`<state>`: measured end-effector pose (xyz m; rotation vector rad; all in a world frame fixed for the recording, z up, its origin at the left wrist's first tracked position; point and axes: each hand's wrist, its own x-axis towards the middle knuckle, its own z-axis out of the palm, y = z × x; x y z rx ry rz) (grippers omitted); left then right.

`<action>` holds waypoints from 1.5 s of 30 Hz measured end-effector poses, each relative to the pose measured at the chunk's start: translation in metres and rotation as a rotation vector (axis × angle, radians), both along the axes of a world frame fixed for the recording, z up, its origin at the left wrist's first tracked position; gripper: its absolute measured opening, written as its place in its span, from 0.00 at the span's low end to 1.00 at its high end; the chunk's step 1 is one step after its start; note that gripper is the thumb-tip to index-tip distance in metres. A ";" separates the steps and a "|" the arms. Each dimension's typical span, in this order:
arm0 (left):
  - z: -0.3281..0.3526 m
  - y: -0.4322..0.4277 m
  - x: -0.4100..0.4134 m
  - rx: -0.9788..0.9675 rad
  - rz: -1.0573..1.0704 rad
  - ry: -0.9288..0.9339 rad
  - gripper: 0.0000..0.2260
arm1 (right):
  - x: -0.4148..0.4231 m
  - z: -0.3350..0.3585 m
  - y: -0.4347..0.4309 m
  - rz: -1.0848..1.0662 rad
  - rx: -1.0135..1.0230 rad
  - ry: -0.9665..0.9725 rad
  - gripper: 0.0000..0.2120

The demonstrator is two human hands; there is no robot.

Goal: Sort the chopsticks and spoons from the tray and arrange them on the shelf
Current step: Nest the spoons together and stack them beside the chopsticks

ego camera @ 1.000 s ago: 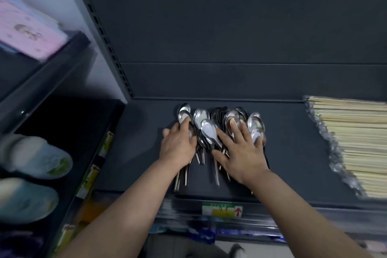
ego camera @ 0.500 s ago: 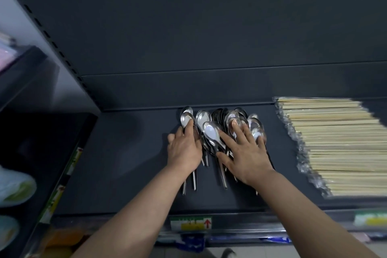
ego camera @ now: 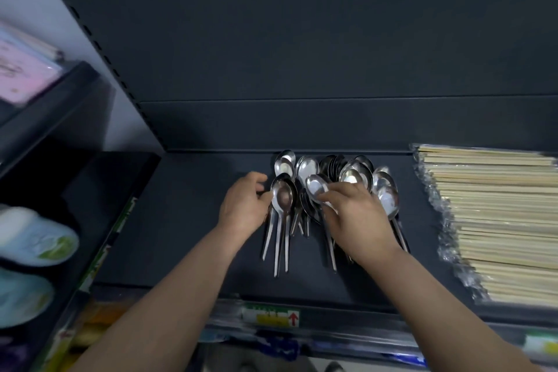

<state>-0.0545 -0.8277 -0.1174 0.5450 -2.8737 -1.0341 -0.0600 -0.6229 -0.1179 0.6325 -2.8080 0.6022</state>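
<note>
Potentially, with the right hand (ego camera: 356,216) pinching one spoon (ego camera: 314,188) and the left hand (ego camera: 244,209) curled against the left stack (ego camera: 282,202), grip unclear, a nudge could scatter the nested spoons (ego camera: 357,174) toward the chopsticks (ego camera: 498,214).

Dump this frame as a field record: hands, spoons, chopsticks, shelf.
dark grey metal shelf: holds spoons and chopsticks
shiny steel spoons: overlapping pile, bowls toward shelf back, handles toward front
pale wooden chopsticks in clear plastic wrap: stacked right of spoons, apart from them
left hand: fingers curled against leftmost spoons; grip unclear
right hand: pinches bowl of centre steel spoon
</note>
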 end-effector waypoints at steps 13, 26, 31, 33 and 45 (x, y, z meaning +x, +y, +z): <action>0.010 -0.004 -0.031 -0.196 -0.382 0.077 0.15 | 0.020 -0.007 -0.025 -0.131 -0.029 -0.022 0.09; 0.008 -0.012 -0.010 -0.195 -0.331 0.074 0.10 | 0.038 0.000 -0.051 -0.227 -0.012 -0.040 0.04; 0.010 -0.001 -0.029 -0.325 -0.414 0.021 0.18 | 0.041 0.000 -0.050 -0.204 0.015 -0.117 0.08; 0.006 -0.002 -0.031 -0.278 -0.382 -0.023 0.15 | 0.041 0.001 -0.045 -0.211 0.014 -0.140 0.08; -0.004 -0.037 -0.013 0.361 -0.142 -0.024 0.08 | 0.041 0.015 -0.066 -0.198 -0.104 -0.295 0.16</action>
